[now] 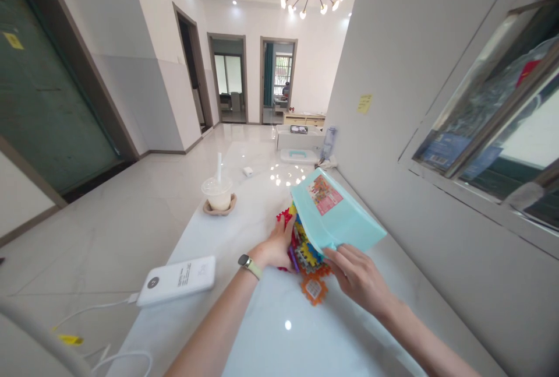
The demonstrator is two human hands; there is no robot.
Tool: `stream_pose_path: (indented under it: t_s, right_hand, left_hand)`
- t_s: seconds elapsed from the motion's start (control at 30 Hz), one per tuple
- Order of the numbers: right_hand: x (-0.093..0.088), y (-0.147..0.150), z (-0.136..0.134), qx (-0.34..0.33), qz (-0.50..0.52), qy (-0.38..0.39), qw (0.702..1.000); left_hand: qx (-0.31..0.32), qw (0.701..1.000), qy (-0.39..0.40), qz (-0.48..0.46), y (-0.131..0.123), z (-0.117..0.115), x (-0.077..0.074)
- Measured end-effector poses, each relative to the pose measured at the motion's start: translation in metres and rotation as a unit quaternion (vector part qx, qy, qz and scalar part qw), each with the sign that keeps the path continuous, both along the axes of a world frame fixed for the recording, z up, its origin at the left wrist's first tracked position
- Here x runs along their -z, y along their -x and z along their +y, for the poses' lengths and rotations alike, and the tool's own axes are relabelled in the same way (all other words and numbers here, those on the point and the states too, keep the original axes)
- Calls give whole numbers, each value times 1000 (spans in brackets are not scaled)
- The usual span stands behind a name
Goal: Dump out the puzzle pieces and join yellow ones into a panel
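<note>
A pale turquoise plastic case with a pink label is tipped up above the white marble table. Multicoloured interlocking plastic blocks bunch at its open lower side, partly hidden inside it. My left hand, with a watch on the wrist, is closed around the blocks at the case's mouth. My right hand grips the case's lower edge. Below the bunch, an orange block lies against the table or hangs from the pile; I cannot tell which.
A white power bank with a cable lies left of my left arm. Farther off stand a plastic cup with a straw on a coaster and a white box. A wall and window run along the table's right side.
</note>
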State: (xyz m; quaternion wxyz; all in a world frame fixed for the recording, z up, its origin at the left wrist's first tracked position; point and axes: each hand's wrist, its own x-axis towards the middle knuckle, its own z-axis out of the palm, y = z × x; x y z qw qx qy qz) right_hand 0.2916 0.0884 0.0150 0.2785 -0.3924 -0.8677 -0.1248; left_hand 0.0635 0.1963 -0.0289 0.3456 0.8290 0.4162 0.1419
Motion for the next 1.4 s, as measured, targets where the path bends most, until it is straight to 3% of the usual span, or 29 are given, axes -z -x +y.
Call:
stream_pose_path:
  t_s: [0.1, 0.2, 0.3, 0.4, 0.53, 0.7, 0.9, 1.17, 1.3, 1.33, 1.4]
  right_hand:
    - [1, -3, 0, 13, 34, 12, 999]
    - [8, -2, -1, 15, 42, 12, 999]
    - [15, -1, -2, 10, 47, 3, 999]
    - [13, 0, -5, -3, 42, -12, 999]
    - [-4, -3, -12, -23, 34, -45, 998]
    - [-15, -7, -15, -49, 65, -73, 994]
    - [-13, -7, -10, 32, 164, -133, 977]
    - [-33, -28, 2, 85, 159, -224, 958]
    - [-38, -56, 21, 173, 296, -184, 921]
    - [-39, -64, 28, 179, 371, -145, 900]
    - [-39, -78, 46, 154, 538, -58, 826]
  left_hand:
    - [11, 999, 21, 40, 6, -19, -22]
    - [-7, 997, 38, 67, -1, -57, -30]
    - [-26, 998, -17, 48, -17, -95, -19]
    - [-76, 992, -77, 62, -32, -113, -1]
    - [-134, 981, -127, 61, -39, -106, 11]
    - [-168, 972, -152, 67, -36, -97, 9]
    - [-193, 966, -160, 61, -30, -97, 8]
    - [-195, 966, -166, 45, -29, -94, 13]
    - [-185, 970, -153, 43, -27, -94, 11]
    - [-182, 971, -150, 43, -26, -95, 10]
    - [-176, 972, -146, 45, -25, -95, 8]
